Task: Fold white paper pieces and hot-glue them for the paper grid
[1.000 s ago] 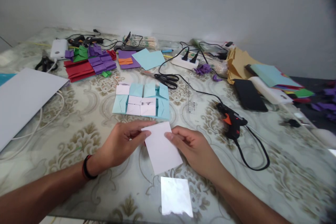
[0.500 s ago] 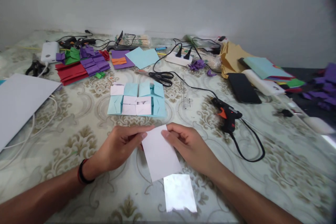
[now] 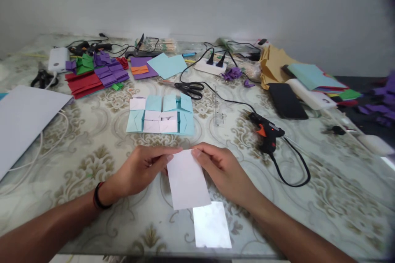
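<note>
A white paper piece (image 3: 188, 181) lies on the glass-topped table (image 3: 92, 148) in front of me. My left hand (image 3: 143, 168) pinches its upper left corner, and my right hand (image 3: 220, 170) pinches its upper right corner. Just beyond the hands sits a folded light-blue and white paper assembly (image 3: 162, 117). A bright rectangular patch (image 3: 212, 225) lies on the glass just below the paper, near the front edge.
A black and orange glue gun (image 3: 267, 133) with its cord lies to the right. Black scissors (image 3: 189, 89), a power strip (image 3: 211, 67), a black phone (image 3: 286, 100), red, purple and green folded papers (image 3: 98, 76) and a large white sheet (image 3: 23, 119) surround the area.
Both hands have drawn the paper's top corners closer together, so the paper looks narrower and straighter. The view shifted slightly.
</note>
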Action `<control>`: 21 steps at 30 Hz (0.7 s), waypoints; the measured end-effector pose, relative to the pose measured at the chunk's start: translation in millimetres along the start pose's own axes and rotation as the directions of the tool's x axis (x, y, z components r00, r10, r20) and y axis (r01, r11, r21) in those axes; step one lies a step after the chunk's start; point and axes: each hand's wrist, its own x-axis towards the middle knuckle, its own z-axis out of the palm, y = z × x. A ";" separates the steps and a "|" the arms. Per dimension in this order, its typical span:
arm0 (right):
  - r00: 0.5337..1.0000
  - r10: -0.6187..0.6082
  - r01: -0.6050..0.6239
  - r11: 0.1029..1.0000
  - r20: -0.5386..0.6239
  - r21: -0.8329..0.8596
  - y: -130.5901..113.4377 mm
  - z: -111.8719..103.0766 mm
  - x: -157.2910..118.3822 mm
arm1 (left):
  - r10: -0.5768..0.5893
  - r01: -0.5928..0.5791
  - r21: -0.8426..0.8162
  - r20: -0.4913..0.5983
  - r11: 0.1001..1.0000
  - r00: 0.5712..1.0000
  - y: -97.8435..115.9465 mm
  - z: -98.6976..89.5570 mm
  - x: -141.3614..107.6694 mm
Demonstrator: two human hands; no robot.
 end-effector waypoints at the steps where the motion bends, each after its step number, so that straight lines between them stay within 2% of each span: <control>1: 1.000 -0.016 0.015 1.000 -0.002 -0.014 -1.3 -1.0 -1.0 | 0.002 -0.002 -0.005 0.009 1.000 1.000 0.5 0.5 -0.6; 6: 0.997 -0.080 0.079 0.995 -0.019 -0.063 -6.2 -3.3 -2.8 | -0.036 0.037 -0.025 0.039 0.999 0.999 2.6 1.8 -3.0; 10: 0.992 -0.122 0.120 0.990 -0.034 -0.072 -6.4 -0.5 -0.9 | -0.049 0.049 0.004 0.160 0.999 0.986 5.4 -0.1 -1.3; 16: 0.990 -0.139 0.138 0.988 0.000 -0.075 -0.8 -0.3 6.6 | -0.064 0.069 -0.104 0.053 0.992 0.997 0.1 -4.1 3.4; 21: 0.994 -0.105 0.107 0.990 0.029 -0.091 5.1 -0.8 10.4 | -0.068 0.074 -0.138 0.046 0.988 0.997 -9.4 -7.6 6.9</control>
